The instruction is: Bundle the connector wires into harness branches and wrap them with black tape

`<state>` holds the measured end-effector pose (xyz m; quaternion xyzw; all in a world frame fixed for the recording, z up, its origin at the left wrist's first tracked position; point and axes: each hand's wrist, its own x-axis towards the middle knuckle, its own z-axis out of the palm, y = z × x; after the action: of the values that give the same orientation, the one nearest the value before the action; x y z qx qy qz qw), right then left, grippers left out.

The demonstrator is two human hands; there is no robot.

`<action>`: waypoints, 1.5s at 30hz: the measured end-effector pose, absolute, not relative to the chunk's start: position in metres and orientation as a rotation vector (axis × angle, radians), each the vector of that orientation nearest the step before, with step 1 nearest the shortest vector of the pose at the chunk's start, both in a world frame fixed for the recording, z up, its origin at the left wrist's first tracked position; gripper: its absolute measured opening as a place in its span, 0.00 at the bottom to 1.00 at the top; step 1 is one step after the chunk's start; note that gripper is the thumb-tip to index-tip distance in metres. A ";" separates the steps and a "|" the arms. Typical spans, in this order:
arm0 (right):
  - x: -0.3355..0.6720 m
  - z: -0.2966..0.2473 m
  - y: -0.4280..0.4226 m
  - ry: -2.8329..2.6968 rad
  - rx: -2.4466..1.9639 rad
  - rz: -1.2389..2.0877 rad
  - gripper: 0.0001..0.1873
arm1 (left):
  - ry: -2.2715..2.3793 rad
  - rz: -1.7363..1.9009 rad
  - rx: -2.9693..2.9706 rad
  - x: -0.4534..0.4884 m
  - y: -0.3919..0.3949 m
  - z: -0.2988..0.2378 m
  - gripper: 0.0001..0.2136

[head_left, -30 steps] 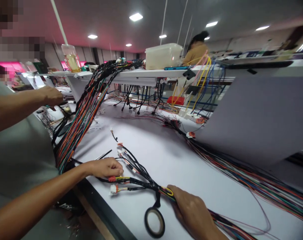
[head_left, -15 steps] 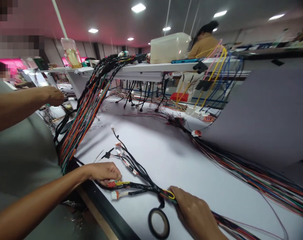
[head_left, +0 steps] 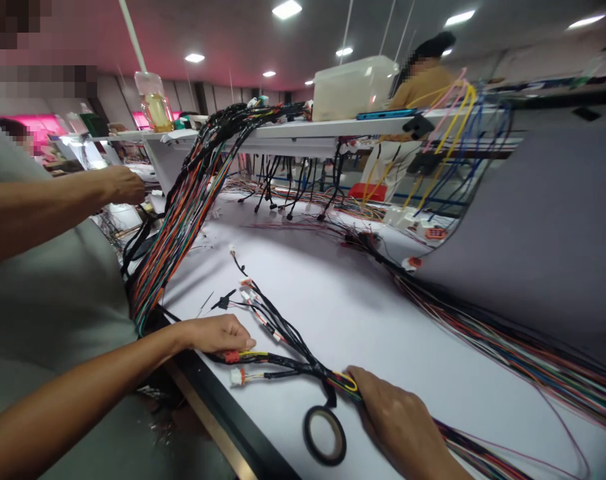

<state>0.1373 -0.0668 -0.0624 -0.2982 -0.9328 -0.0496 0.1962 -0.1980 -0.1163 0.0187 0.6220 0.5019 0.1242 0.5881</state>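
Observation:
A black-taped wire harness (head_left: 303, 365) lies on the white table, its branches fanning out to the left. My right hand (head_left: 397, 417) is wrapped round its trunk, just beside a loop of yellow wire (head_left: 350, 382). At the branch ends, my left hand (head_left: 225, 333) is closed in a fist, touching a red connector (head_left: 231, 357); whatever its fingers hold is hidden. Below that connector lies a white and orange connector (head_left: 237, 377). A roll of black tape (head_left: 325, 435) hangs by its strip from the trunk. Further branches with small white connectors (head_left: 247, 293) stretch away from me.
Another person's hand (head_left: 125, 185) is at the left, behind a thick wire bundle (head_left: 175, 227) draped from the shelf (head_left: 283, 131). The shelf carries a plastic bin (head_left: 350, 90) and a jar (head_left: 155, 103). More cables (head_left: 483, 340) run along the right. The table's dark edge (head_left: 217, 407) is nearest me.
The view has shifted slightly, so most things appear farther right. My left hand has moved a little over the red connector, which shows more clearly. My right hand keeps its grasp on the trunk.

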 end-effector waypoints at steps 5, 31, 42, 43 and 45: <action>0.135 -0.060 -0.070 -2.654 -0.940 -0.136 0.17 | 1.203 0.292 1.430 -0.201 -0.111 0.009 0.25; 0.125 -0.037 -0.076 -2.719 -1.316 0.065 0.11 | 1.375 0.225 2.879 -0.155 -0.082 0.038 0.13; 0.127 -0.041 -0.074 -2.720 -1.313 0.069 0.11 | 1.562 0.414 2.433 -0.171 -0.085 0.031 0.14; 0.128 -0.043 -0.074 -2.705 -1.312 0.063 0.10 | 1.499 0.533 2.446 -0.177 -0.087 0.038 0.13; 0.129 -0.046 -0.073 -2.690 -1.304 0.037 0.10 | 1.472 0.686 2.407 -0.191 -0.095 0.049 0.12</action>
<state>0.1288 -0.0735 -0.0461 -0.4350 -0.8972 0.0124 0.0758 -0.1905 -0.0949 0.0485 0.8232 0.5032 0.2346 0.1186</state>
